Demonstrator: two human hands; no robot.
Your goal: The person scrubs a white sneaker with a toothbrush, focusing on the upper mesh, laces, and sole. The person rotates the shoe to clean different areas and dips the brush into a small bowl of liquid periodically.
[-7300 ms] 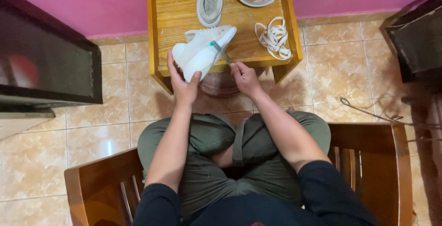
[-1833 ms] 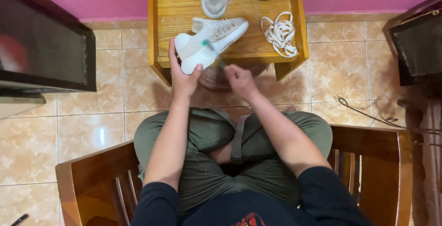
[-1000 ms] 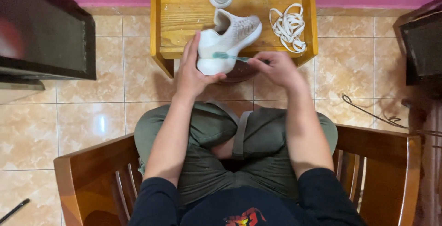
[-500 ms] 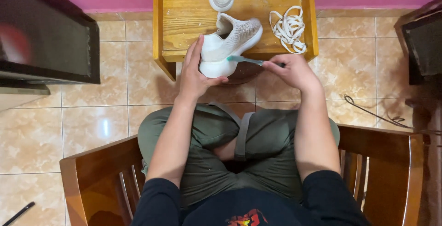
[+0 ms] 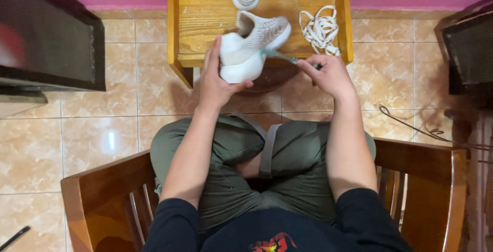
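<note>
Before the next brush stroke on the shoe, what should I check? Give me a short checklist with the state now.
1. Left hand grips the shoe at its end: ok.
2. Right hand holds the brush: ok.
3. Brush head touches the shoe side: ok, though blurred.
4. Shoe is over the table edge: ok.
5. Laces lie apart from the brush: ok.
6. Brush bristles wet or clean: cannot tell.

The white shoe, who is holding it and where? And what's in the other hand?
The left hand grips the white shoe at its heel end. The right hand pinches the handle of a small brush, whose tip touches the shoe's side.
</note>
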